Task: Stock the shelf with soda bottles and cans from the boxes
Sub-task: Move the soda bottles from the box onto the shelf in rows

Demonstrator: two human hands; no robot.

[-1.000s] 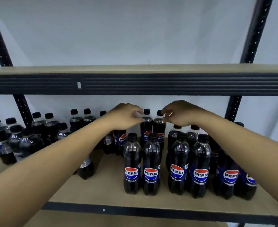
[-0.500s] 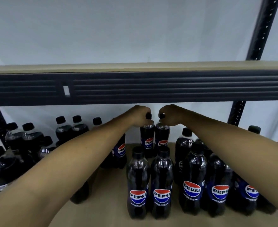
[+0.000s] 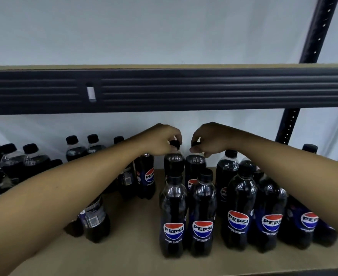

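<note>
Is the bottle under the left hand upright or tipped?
Upright: the soda bottle stands vertical, its cap on top, pinched by the left hand.

Two bare forearms [image 3: 68, 196], wrists unadorned

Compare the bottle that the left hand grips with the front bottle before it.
The left hand pinches the cap of the held bottle; the front bottle stands free. The held bottle's label is mostly hidden; the front bottle's shows fully. Both stand upright, holding dark soda.
</note>
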